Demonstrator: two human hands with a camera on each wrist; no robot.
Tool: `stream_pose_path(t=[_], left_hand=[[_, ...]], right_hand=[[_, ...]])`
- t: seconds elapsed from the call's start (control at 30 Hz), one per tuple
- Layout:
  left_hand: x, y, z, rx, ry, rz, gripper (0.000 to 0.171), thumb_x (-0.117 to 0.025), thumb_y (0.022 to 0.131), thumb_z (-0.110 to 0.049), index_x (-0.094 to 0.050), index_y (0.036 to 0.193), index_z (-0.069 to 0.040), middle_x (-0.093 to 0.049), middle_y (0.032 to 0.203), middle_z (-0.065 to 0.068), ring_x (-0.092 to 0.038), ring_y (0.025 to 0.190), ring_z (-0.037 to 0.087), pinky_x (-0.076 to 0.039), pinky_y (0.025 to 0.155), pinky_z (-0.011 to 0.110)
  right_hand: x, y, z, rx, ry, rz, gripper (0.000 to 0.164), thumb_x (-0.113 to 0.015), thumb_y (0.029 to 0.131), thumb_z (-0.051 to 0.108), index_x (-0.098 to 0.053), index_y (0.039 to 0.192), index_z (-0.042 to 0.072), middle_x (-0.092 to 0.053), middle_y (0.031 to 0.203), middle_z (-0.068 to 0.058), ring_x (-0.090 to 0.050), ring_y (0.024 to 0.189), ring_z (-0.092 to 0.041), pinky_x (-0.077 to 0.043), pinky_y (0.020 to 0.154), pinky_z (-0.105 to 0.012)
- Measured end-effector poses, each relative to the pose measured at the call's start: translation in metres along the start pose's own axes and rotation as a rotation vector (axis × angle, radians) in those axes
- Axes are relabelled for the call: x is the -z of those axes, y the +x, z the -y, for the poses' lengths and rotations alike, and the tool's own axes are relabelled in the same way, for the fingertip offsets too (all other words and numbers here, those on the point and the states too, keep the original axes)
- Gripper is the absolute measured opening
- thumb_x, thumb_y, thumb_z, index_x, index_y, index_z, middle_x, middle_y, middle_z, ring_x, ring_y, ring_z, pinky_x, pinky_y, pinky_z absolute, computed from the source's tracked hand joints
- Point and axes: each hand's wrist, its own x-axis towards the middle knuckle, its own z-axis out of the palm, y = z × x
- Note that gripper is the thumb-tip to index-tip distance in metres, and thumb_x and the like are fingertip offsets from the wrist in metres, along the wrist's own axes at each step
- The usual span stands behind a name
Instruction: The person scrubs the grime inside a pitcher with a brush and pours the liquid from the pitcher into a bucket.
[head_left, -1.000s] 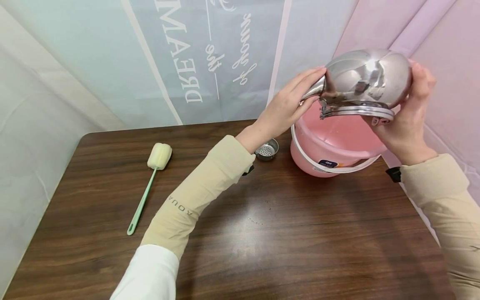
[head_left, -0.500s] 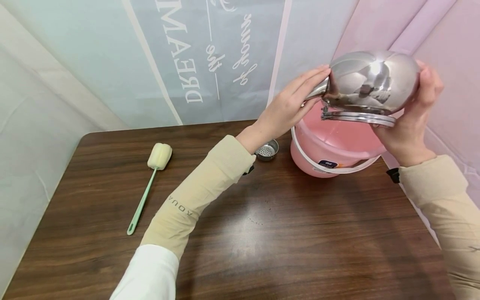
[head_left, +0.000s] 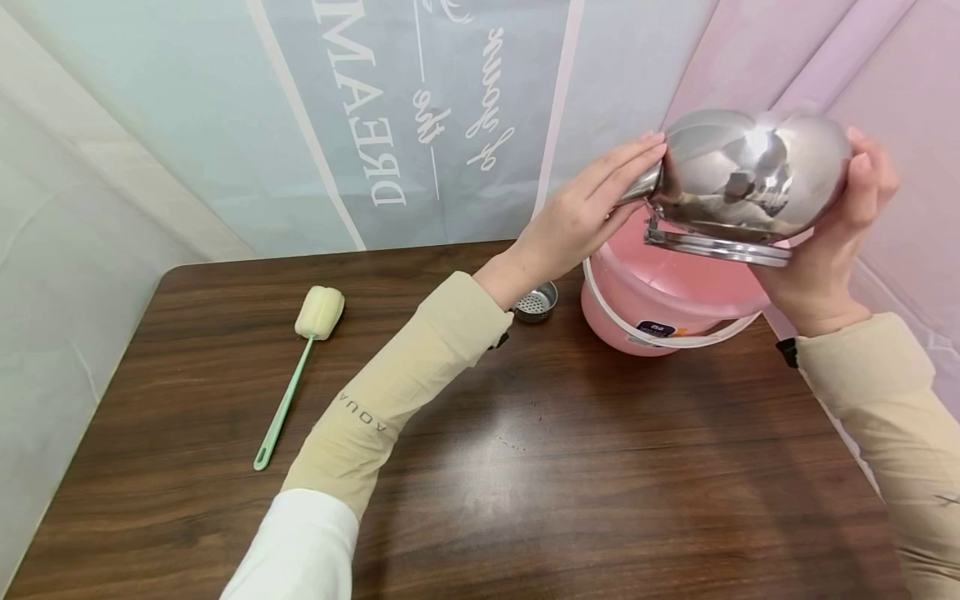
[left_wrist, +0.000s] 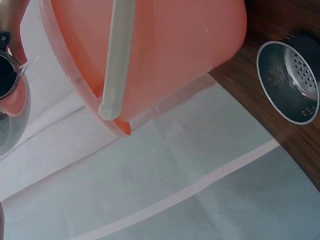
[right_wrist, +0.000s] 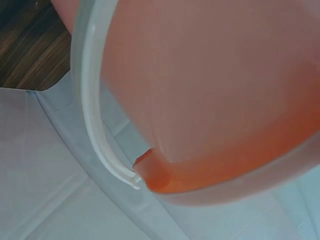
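Observation:
A shiny stainless steel teapot (head_left: 757,175) is tipped over the pink bucket (head_left: 637,321), its metal rim (head_left: 716,247) facing down. My left hand (head_left: 577,217) grips the curved metal piece at the teapot's left side. My right hand (head_left: 840,225) holds the teapot's rounded body from the right, the palm hidden behind it. In the left wrist view a thin clear trickle (left_wrist: 29,64) shows at the teapot's rim. The right wrist view is filled by the bucket's inside (right_wrist: 215,100); neither hand shows there.
A perforated metal strainer (head_left: 537,302) stands on the wooden table (head_left: 600,500) left of the bucket. A sponge brush (head_left: 318,314) with a green handle lies farther left. The bucket's white handle (head_left: 705,340) hangs in front. Small water drops (head_left: 512,443) dot the table; curtains rise behind.
Both hands have shifted slightly right and down with the teapot. Its rim has tilted lower on the right side. The bucket, strainer and brush have stayed put.

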Motion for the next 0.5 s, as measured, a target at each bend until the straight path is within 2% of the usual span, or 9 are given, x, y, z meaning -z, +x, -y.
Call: stream_pose_path(t=[0.23, 0.5], left_hand=[[-0.0012, -0.0032, -0.0004, -0.042, 0.023, -0.016, 0.037, -0.043, 0.096, -0.010, -0.045, 0.124, 0.015, -0.046, 0.130, 0.024, -0.038, 0.128, 0.026, -0.020, 0.106, 0.021], [-0.0035, -0.0039, -0.0012, -0.058, 0.039, -0.011, 0.037, -0.041, 0.096, -0.009, -0.045, 0.124, 0.015, -0.046, 0.130, 0.024, -0.038, 0.128, 0.026, -0.020, 0.107, 0.021]], right_hand=[[0.0025, -0.0058, -0.0019, 0.006, -0.021, -0.023, 0.069, -0.074, 0.068, 0.018, -0.031, 0.117, -0.001, -0.034, 0.121, -0.014, -0.036, 0.116, -0.024, -0.027, 0.103, -0.037], [0.0027, -0.0080, -0.0005, 0.015, -0.032, -0.048, 0.066, -0.072, 0.070, 0.021, -0.032, 0.117, 0.000, -0.036, 0.120, -0.014, -0.036, 0.116, -0.024, -0.026, 0.103, -0.038]])
